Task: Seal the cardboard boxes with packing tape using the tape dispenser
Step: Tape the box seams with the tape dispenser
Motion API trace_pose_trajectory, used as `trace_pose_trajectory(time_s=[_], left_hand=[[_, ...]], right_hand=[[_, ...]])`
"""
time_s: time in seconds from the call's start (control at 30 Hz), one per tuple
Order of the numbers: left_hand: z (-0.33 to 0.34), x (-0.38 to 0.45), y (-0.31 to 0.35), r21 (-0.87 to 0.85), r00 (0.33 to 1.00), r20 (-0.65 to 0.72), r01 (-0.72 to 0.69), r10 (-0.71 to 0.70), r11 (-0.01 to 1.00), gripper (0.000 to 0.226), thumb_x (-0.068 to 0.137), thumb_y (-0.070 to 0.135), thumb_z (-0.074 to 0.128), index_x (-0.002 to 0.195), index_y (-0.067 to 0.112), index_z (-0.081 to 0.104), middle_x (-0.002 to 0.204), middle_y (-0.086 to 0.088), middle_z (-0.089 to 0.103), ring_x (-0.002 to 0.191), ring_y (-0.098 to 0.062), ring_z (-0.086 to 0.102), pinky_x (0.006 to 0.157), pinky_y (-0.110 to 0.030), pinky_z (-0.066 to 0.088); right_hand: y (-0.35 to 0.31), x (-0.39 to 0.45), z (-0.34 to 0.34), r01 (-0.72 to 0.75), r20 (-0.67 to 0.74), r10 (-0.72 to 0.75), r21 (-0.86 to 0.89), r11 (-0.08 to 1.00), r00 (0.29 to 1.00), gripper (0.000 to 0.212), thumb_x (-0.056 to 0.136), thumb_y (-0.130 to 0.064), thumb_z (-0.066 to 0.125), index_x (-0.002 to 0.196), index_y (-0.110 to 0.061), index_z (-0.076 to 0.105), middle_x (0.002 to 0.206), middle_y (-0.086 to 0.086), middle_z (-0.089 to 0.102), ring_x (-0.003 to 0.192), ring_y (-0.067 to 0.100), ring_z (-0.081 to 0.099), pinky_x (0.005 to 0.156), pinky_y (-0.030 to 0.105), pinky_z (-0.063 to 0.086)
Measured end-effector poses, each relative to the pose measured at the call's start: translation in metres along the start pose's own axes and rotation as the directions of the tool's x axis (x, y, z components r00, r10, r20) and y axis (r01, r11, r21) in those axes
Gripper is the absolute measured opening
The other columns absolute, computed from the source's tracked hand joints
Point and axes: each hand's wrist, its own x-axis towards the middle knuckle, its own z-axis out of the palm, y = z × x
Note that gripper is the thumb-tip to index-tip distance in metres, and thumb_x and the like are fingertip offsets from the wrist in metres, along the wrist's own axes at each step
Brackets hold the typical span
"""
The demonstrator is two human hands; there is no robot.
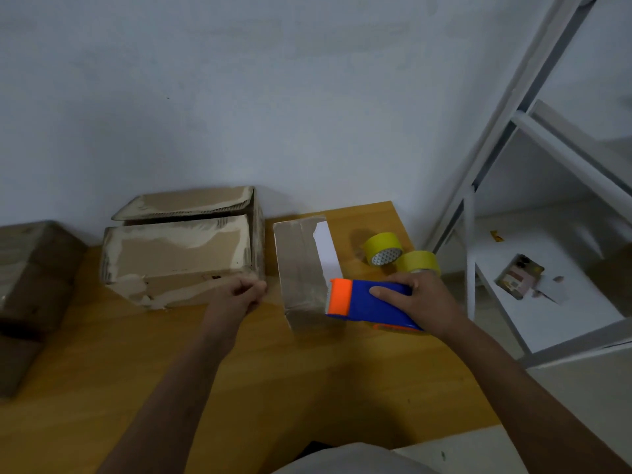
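Two hands: right hand grasps tape dispenser on small box
left hand: clenched, nothing visibly held, beside big box

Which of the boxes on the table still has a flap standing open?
The large box against the wall, beside the left hand: its top flap is lifted. The small box under the tape dispenser is closed.

Three cardboard boxes: one at nine o'clock, one open-flapped at eleven, one taped at center. Two yellow tape rolls at two o'clock. One tape dispenser.
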Motion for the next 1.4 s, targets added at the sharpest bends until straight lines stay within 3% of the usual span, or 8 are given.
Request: trace_pose_trajectory(time_s=[0.07,0.17,0.47,0.83,0.97,1.13,1.27,1.4], left_hand=[[0.005,-0.002,-0.005,-0.015,0.999,-0.045,0.017,-0.018,1.0,0.028,0.095,0.015,0.062,0.069,0.008,0.053,0.063,0.002,0.042,0.061,-0.012,0.04,0.063,-0.026,0.038],[0.01,-0.005,-0.013,-0.054,0.998,-0.05,0.038,-0.041,0.998,0.03,0.095,0.017,0.063,0.074,-0.001,0.054,0.066,-0.005,0.039,0.064,-0.015,0.038,0.064,-0.026,0.038],[0.03,-0.016,-0.033,-0.151,0.987,-0.139,0.057,-0.078,0.987,0.019,0.091,0.014,0.067,0.072,0.012,0.062,0.061,0.006,0.051,0.059,-0.006,0.048,0.06,-0.02,0.045],[0.07,-0.039,-0.035,-0.089,0.922,-0.387,-0.029,-0.008,0.996,0.015,0.09,0.015,0.07,0.076,0.014,0.065,0.069,0.002,0.06,0.068,-0.01,0.055,0.069,-0.025,0.051],[0.047,-0.046,-0.042,-0.062,0.849,-0.526,0.026,-0.055,0.998,0.014,0.092,0.02,0.069,0.08,0.016,0.062,0.073,0.0,0.059,0.073,-0.016,0.053,0.072,-0.034,0.048],[0.046,-0.047,-0.045,-0.007,0.856,-0.508,0.112,-0.1,0.994,0.014,0.096,0.026,0.064,0.089,0.015,0.06,0.082,-0.002,0.06,0.08,-0.02,0.055,0.085,-0.045,0.05],[0.05,-0.04,-0.041,-0.049,0.847,-0.513,0.13,-0.137,0.99,0.017,0.094,0.031,0.066,0.091,0.016,0.06,0.088,-0.002,0.06,0.085,-0.02,0.057,0.087,-0.044,0.051],[0.055,-0.031,-0.044,-0.023,0.843,-0.504,0.203,-0.187,0.979,0.028,0.087,0.041,0.072,0.093,0.02,0.055,0.092,0.003,0.055,0.082,-0.015,0.053,0.069,-0.029,0.045]], right_hand=[[0.001,-0.001,-0.002,0.023,0.004,-0.023,0.024,0.999,1.0,0.039,0.072,-0.069,0.055,0.098,-0.042,0.069,0.091,-0.015,0.072,0.08,0.002,0.067,0.07,0.03,0.058],[0.004,-0.002,-0.007,0.021,0.037,-0.024,0.074,0.997,0.999,0.043,0.072,-0.068,0.056,0.098,-0.037,0.07,0.092,-0.013,0.073,0.079,0.0,0.067,0.069,0.026,0.057],[0.023,0.002,-0.03,0.032,0.055,-0.034,0.03,0.999,0.998,0.046,0.07,-0.069,0.058,0.081,-0.025,0.062,0.079,-0.007,0.071,0.07,0.005,0.067,0.067,0.041,0.058],[0.031,0.023,-0.054,0.131,0.206,-0.118,-0.048,0.99,0.971,0.024,0.086,-0.044,0.066,0.083,-0.021,0.061,0.08,-0.003,0.069,0.063,0.003,0.064,0.05,0.015,0.045],[0.046,0.031,-0.066,0.132,0.195,-0.111,-0.099,0.986,0.974,0.029,0.081,-0.05,0.067,0.081,-0.022,0.06,0.078,-0.001,0.07,0.063,0.007,0.065,0.056,0.031,0.053],[0.063,0.041,-0.071,0.121,0.151,-0.099,-0.144,0.982,0.984,0.038,0.072,-0.064,0.06,0.078,-0.026,0.06,0.077,-0.004,0.071,0.063,0.007,0.066,0.052,0.024,0.049],[0.069,0.045,-0.067,0.092,0.129,-0.078,-0.107,0.99,0.989,0.042,0.07,-0.067,0.06,0.079,-0.025,0.059,0.077,-0.003,0.071,0.061,0.008,0.067,0.05,0.025,0.049],[0.071,0.048,-0.062,0.083,0.135,-0.067,-0.118,0.99,0.989,0.042,0.069,-0.068,0.059,0.079,-0.027,0.058,0.075,-0.005,0.07,0.062,0.008,0.067,0.051,0.025,0.05]])
